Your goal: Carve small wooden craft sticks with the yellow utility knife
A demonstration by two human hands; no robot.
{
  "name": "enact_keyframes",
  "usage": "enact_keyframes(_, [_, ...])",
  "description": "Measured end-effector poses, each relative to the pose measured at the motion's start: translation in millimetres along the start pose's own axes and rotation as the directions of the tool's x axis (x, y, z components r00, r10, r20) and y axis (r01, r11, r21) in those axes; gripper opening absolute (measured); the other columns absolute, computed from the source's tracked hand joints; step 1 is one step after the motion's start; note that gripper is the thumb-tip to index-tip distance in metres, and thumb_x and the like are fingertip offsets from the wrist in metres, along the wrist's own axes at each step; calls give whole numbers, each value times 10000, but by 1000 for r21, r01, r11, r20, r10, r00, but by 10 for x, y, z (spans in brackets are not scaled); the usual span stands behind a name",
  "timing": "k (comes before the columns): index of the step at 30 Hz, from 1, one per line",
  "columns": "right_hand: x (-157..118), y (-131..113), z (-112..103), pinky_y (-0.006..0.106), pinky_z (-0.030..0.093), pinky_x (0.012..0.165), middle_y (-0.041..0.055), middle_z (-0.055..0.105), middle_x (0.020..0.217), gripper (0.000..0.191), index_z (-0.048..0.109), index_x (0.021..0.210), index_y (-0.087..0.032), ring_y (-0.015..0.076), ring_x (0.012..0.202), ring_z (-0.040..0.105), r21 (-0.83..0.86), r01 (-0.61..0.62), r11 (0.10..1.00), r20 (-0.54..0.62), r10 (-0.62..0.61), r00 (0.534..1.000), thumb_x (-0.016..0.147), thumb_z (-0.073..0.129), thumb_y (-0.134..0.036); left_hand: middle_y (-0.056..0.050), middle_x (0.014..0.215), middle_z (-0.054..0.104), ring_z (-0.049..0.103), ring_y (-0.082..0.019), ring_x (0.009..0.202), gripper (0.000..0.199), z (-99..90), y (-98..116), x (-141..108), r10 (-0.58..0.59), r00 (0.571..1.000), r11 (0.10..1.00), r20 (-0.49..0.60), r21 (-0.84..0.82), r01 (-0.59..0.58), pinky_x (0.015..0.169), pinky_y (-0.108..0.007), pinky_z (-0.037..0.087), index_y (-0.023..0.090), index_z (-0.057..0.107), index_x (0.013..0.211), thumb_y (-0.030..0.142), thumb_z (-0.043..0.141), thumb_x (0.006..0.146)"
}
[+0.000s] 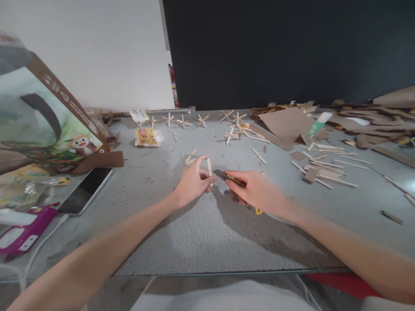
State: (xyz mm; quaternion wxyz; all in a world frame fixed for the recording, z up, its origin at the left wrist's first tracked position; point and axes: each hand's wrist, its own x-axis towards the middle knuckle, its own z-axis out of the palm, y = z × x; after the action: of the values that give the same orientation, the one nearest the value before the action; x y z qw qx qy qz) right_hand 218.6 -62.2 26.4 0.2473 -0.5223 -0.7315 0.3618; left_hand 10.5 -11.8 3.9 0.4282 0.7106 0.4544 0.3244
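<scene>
Near the middle of the table, my left hand (pixel 193 179) is closed around a short popsicle stick (pixel 209 167), held roughly upright between fingers and thumb. To its right, my right hand (pixel 251 190) grips a utility knife (pixel 234 179) with a dark blade end and yellow markings. The tip of the knife points at the stick, close to it; whether they touch I cannot tell. Just behind my left hand lie a few stick pieces (pixel 191 157). A single stick (pixel 259 156) rests beyond my right hand.
Star-shaped stick assemblies (pixel 183 122) line the back, beside a yellow packet (pixel 147 137). At right are a pile of loose sticks (pixel 333 170), brown cardboard (pixel 282 123) and a green-white tube (pixel 319 124). A phone (pixel 86 191), a purple device (pixel 27 231) and a large printed box (pixel 48 108) stand left.
</scene>
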Motion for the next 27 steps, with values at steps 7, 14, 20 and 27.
enact_keyframes(7, [7, 51, 41, 241, 419, 467, -26, 638, 634, 260, 594, 848, -222, 118, 437, 581, -43, 34, 999, -17, -34, 999, 1029, 442, -332, 45, 676, 727, 714, -175, 600, 594, 44, 58, -58, 25, 999, 997, -40, 80, -21, 731, -336, 576, 204, 466, 1438, 221, 671, 881])
enact_keyframes(14, [17, 54, 44, 250, 424, 494, -25, 637, 630, 256, 594, 853, -225, 125, 461, 590, -58, 43, 997, -14, -44, 999, 1028, 437, -326, 54, 672, 721, 711, -176, 599, 580, 60, 57, -67, 33, 999, 995, -42, 98, -28, 703, -328, 561, 214, 462, 1432, 220, 659, 887])
enact_keyframes(20, [3, 28, 50, 258, 412, 511, -35, 625, 611, 266, 566, 833, -232, 120, 450, 564, -91, 66, 994, -24, -68, 997, 1032, 422, -335, 61, 657, 699, 695, -171, 594, 554, 66, 55, -73, 52, 998, 991, -34, 124, -47, 678, -319, 551, 219, 463, 1422, 222, 647, 900])
enact_keyframes(27, [14, 35, 63, 268, 396, 520, -31, 631, 589, 281, 584, 823, -230, 122, 454, 544, -140, 84, 987, -50, -92, 995, 1027, 425, -340, 62, 659, 684, 668, -171, 585, 559, 74, 23, -66, 71, 997, 991, -29, 117, -67, 668, -324, 543, 215, 440, 1438, 238, 621, 910])
